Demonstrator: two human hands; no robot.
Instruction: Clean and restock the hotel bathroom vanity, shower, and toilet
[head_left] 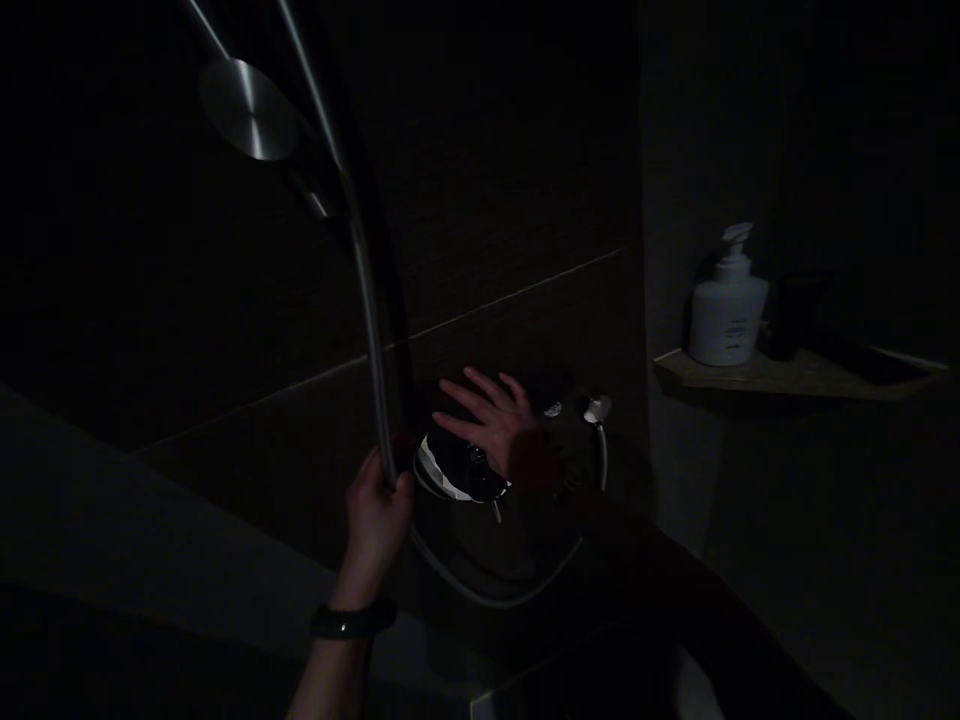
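The room is very dark. My left hand [377,515], with a dark band on its wrist, is closed around the lower part of a shiny metal shower rail [367,280] on the tiled wall. My right hand [491,415] reaches in from the right in a dark sleeve. Its fingers are stretched out flat over the round mixer control [457,470], touching it. A round shower head [249,108] hangs up the rail at the upper left. A hose [517,590] loops below the control to a wall outlet [598,408].
A white pump bottle [726,310] and a dark container [791,315] stand on a corner shelf [802,378] at the right. Dark wall tiles fill the background. A pale ledge [150,530] crosses the lower left.
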